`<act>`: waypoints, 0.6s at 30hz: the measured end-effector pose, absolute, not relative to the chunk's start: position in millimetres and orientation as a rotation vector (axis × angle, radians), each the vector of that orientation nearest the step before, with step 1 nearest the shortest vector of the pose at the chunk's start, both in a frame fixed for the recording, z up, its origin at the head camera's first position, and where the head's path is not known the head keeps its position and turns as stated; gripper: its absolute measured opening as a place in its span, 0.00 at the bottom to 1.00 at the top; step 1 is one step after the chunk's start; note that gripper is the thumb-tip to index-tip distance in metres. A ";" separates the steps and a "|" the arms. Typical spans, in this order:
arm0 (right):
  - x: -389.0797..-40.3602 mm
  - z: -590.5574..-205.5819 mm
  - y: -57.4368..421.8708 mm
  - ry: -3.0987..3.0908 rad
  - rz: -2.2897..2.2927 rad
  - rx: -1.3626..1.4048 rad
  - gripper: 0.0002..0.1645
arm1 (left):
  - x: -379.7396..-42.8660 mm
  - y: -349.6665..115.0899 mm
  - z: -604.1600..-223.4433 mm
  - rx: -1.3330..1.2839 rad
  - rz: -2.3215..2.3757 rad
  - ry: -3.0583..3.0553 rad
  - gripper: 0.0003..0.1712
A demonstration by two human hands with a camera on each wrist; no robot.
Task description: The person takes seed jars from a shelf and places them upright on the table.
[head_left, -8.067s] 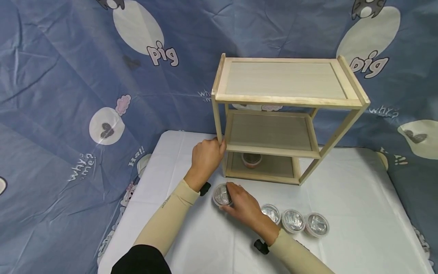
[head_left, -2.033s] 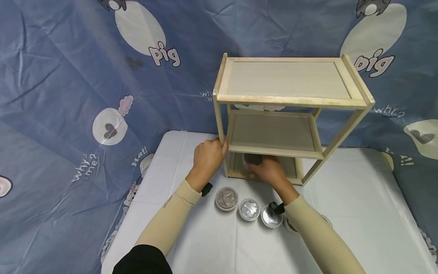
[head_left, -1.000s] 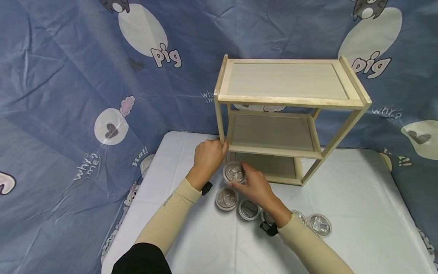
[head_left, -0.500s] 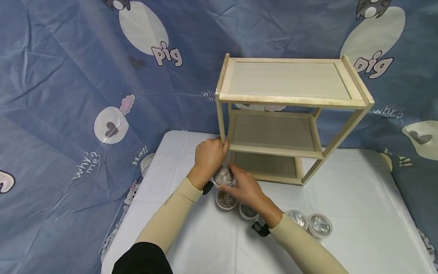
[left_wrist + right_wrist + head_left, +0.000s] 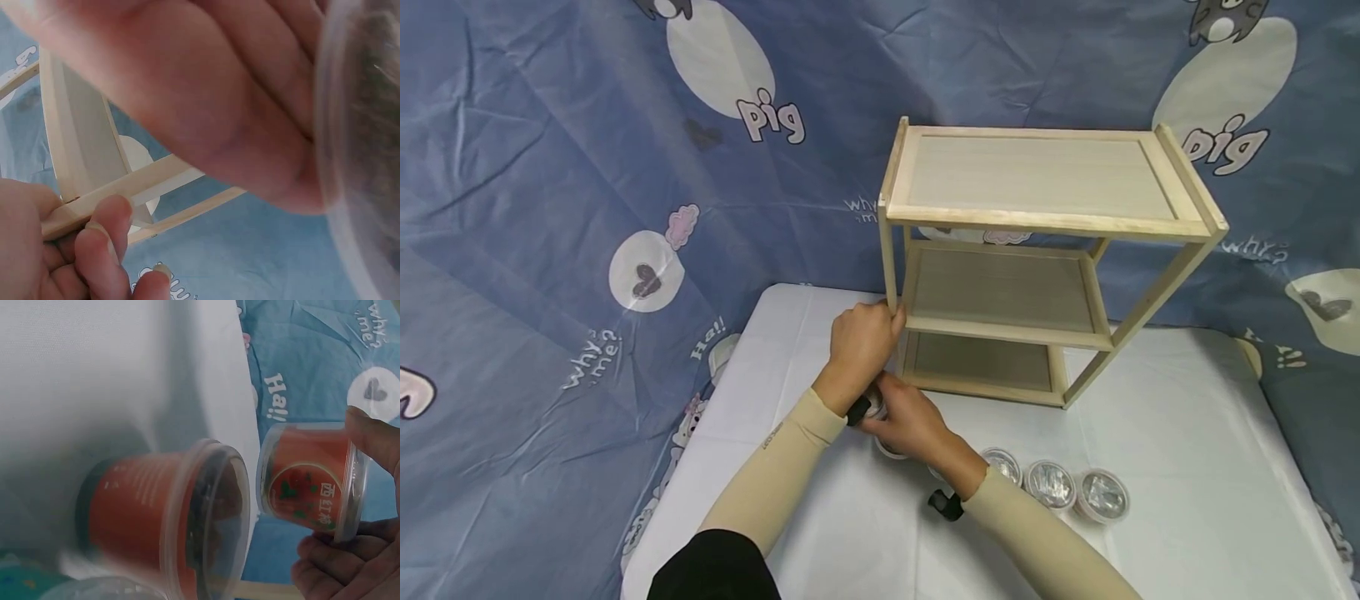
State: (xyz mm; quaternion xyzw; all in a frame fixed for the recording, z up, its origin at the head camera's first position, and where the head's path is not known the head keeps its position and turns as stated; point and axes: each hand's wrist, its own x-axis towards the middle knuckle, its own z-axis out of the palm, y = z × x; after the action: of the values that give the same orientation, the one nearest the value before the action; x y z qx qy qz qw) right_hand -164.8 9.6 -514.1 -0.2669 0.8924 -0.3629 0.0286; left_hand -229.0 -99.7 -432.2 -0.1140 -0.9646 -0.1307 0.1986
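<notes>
My left hand (image 5: 861, 343) grips the left front post of a three-tier wooden shelf; in the left wrist view its fingers (image 5: 103, 250) curl round the post (image 5: 119, 197). My right hand (image 5: 916, 423) holds a small clear plastic tub (image 5: 309, 478) by its lid end, thumb on one side and fingers on the other. This tub has an orange-red label with a tomato picture and Chinese characters. In the head view it is mostly hidden beneath my left wrist. Close to it on the table stands another orange-labelled tub (image 5: 134, 509), partly covered by my right hand in the head view.
Similar lidded tubs (image 5: 1051, 485) stand in a row in front of the shelf (image 5: 1037, 177), partly beneath my right forearm. A white cloth (image 5: 1195, 467) covers the table. Behind hangs a blue printed curtain (image 5: 820, 158).
My right hand has drawn a tub from the bottom tier and carried it leftward and toward me. The tub it held earliest now stands at the row's left end. My left hand stays on the post.
</notes>
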 end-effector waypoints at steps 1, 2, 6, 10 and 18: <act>-164.7 -515.1 8.4 2.754 -1.118 -0.827 0.36 | -229.0 -99.7 -432.2 -0.322 -0.365 -2.698 0.31; -164.7 -515.9 7.5 2.756 -1.110 -0.829 0.37 | -229.0 -99.7 -432.2 -0.324 -0.363 -2.697 0.31; -164.6 -519.9 4.6 2.752 -1.081 -0.843 0.37 | -229.2 -99.8 -432.1 -0.323 -0.346 -2.692 0.31; -163.8 -526.6 1.8 2.758 -1.027 -0.879 0.36 | -229.5 -99.6 -432.3 -0.331 -0.343 -2.681 0.30; -159.7 -538.6 -2.5 2.731 -0.987 -1.002 0.35 | -228.9 -99.3 -432.8 -0.335 -0.341 -2.681 0.30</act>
State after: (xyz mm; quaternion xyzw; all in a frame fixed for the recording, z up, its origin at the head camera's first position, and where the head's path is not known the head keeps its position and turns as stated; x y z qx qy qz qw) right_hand -159.7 -2.5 -538.6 -0.3260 0.8885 -0.3210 0.0350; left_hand -228.9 -99.3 -432.8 -0.1204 -0.9630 -0.1224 0.2075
